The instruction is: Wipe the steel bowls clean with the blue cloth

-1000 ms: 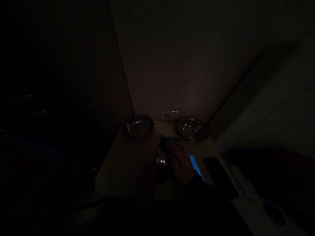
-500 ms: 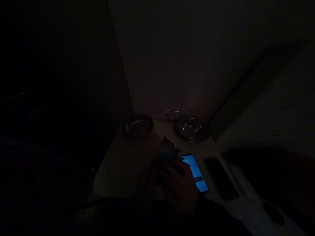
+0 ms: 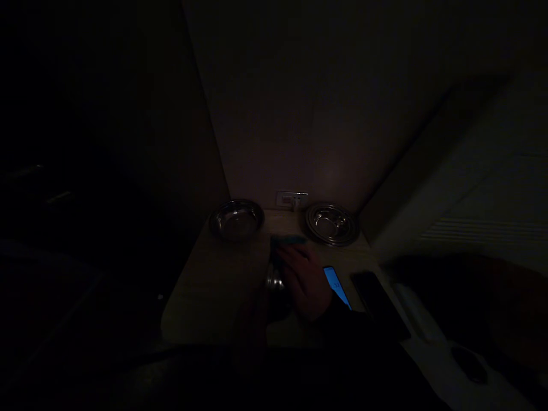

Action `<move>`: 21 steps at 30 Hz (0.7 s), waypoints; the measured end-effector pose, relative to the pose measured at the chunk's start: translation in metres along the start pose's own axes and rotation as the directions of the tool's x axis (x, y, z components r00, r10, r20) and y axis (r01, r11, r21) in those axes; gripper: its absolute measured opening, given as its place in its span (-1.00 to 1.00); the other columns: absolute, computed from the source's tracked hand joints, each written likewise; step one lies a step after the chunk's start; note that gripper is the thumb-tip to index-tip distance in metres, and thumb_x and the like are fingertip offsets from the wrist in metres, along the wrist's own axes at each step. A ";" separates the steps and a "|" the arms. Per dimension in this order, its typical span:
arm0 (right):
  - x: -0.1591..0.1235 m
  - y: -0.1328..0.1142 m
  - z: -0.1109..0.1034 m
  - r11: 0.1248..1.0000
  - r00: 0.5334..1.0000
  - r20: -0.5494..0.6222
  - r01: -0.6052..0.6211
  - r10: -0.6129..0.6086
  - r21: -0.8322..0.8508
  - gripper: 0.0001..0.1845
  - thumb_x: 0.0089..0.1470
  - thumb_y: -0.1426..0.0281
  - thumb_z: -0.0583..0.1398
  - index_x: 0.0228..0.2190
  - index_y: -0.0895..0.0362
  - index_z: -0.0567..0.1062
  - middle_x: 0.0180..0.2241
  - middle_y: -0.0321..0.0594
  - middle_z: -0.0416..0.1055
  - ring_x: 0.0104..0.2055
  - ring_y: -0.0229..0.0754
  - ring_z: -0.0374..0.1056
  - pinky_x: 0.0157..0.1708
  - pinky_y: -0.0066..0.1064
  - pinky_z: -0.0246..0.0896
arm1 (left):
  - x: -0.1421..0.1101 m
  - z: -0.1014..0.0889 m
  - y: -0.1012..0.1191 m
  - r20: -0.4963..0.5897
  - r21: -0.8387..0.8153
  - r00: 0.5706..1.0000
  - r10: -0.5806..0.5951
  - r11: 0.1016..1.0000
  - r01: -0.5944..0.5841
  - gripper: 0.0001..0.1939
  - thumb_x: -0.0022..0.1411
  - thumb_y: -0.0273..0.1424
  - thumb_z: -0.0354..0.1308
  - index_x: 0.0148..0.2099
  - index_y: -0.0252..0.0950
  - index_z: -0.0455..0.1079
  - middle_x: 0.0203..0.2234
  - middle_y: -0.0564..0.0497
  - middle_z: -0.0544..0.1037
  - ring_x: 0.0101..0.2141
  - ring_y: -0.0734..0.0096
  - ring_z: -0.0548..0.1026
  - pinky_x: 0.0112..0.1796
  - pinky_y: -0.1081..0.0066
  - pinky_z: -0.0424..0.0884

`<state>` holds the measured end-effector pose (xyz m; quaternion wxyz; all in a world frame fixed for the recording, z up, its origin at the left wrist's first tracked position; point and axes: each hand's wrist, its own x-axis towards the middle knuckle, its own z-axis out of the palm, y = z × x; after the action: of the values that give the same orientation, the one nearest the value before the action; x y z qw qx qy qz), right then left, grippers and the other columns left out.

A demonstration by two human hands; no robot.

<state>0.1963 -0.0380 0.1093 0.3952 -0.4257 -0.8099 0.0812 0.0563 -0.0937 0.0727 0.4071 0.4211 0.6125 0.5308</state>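
Observation:
In dim light, my right hand point(image 3: 306, 282) presses a blue-green cloth point(image 3: 290, 240) onto a shiny metal bowl point(image 3: 276, 281). The bowl looks tilted, and the fingers and cloth cover its far part. At its left side my left hand point(image 3: 252, 319) grips it, a faint dark shape whose fingers barely show. A lit smartphone point(image 3: 335, 284) lies just right of my right wrist, partly hidden by the sleeve.
A round metal dish point(image 3: 237, 221) stands at the table's back left, and stacked metal plates point(image 3: 330, 224) at the back right. Between them is a wall socket point(image 3: 291, 199) with a plug. A dark phone-like slab point(image 3: 380, 305) lies right. The wooden table point(image 3: 201, 291) has a rounded left corner.
My right hand and the cloth came back toward me, uncovering more of the lit phone, then went forward again over the bowl. My left hand stayed near the bowl's left side.

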 end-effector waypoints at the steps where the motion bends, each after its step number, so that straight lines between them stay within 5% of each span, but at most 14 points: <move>1: 0.001 0.003 0.002 0.999 1.000 -0.007 -0.025 0.025 0.032 -0.61 0.21 0.43 -0.01 0.04 0.11 0.40 0.04 -0.15 0.40 0.06 -0.03 0.19 0.01 -0.08 0.20 | 0.002 0.002 0.004 -0.040 0.008 0.999 -0.017 1.000 0.017 -0.64 0.15 -0.11 0.07 -0.14 -0.20 0.49 -0.12 -0.10 0.56 0.06 0.07 0.39 0.02 0.19 0.35; 4: -0.002 0.010 0.008 0.987 0.992 -0.077 -0.087 0.098 0.136 -0.60 0.23 0.43 -0.02 0.07 0.07 0.36 0.07 -0.17 0.36 0.09 -0.08 0.19 0.04 -0.12 0.21 | 0.008 0.007 0.019 -0.122 0.005 0.990 -0.071 0.997 0.072 -0.59 0.17 -0.09 0.00 -0.12 -0.26 0.45 -0.13 -0.14 0.56 -0.05 0.11 0.47 -0.09 0.23 0.43; 6: -0.007 0.013 0.011 0.974 0.981 -0.128 -0.123 0.149 0.192 -0.60 0.25 0.43 -0.03 0.07 0.04 0.36 0.05 -0.17 0.38 0.08 -0.10 0.24 0.04 -0.14 0.23 | 0.011 0.010 0.028 -0.006 -0.003 0.994 -0.106 0.994 0.106 -0.59 0.15 -0.09 0.04 -0.14 -0.29 0.46 -0.18 -0.13 0.58 -0.13 0.15 0.52 -0.15 0.28 0.45; 9: -0.020 0.008 0.014 0.972 0.973 -0.154 -0.144 0.173 0.184 -0.58 0.24 0.44 -0.03 0.10 0.03 0.33 0.04 -0.16 0.38 0.08 -0.09 0.26 0.02 -0.13 0.25 | 0.016 0.009 0.034 0.007 0.025 0.989 -0.147 0.989 0.146 -0.61 0.08 -0.11 0.12 -0.20 -0.31 0.49 -0.24 -0.12 0.60 -0.19 0.15 0.54 -0.19 0.30 0.46; 16: -0.041 -0.011 0.017 0.985 0.983 -0.062 0.175 -0.175 -0.015 -0.54 0.14 0.44 0.07 0.09 0.07 0.35 0.05 -0.17 0.39 0.05 0.00 0.22 -0.08 -0.11 0.28 | 0.019 -0.009 0.017 -0.036 0.037 0.990 -0.135 0.990 0.136 -0.59 0.02 -0.06 0.18 -0.29 -0.29 0.56 -0.26 -0.14 0.61 -0.20 0.12 0.53 -0.20 0.31 0.45; 21: -0.018 -0.001 0.026 0.995 0.987 -0.141 -0.068 0.078 0.077 -0.57 0.20 0.47 -0.02 0.08 0.07 0.35 0.03 -0.16 0.40 0.03 -0.06 0.23 -0.04 -0.14 0.27 | 0.017 -0.008 0.005 -0.019 -0.042 0.992 -0.124 0.991 0.123 -0.55 0.13 -0.07 0.10 -0.16 -0.33 0.52 -0.25 -0.13 0.60 -0.21 0.17 0.54 -0.25 0.35 0.46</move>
<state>0.1831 -0.0464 0.0822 0.4644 -0.4454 -0.7597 0.0939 0.0436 -0.0796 0.0778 0.4410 0.3680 0.6310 0.5215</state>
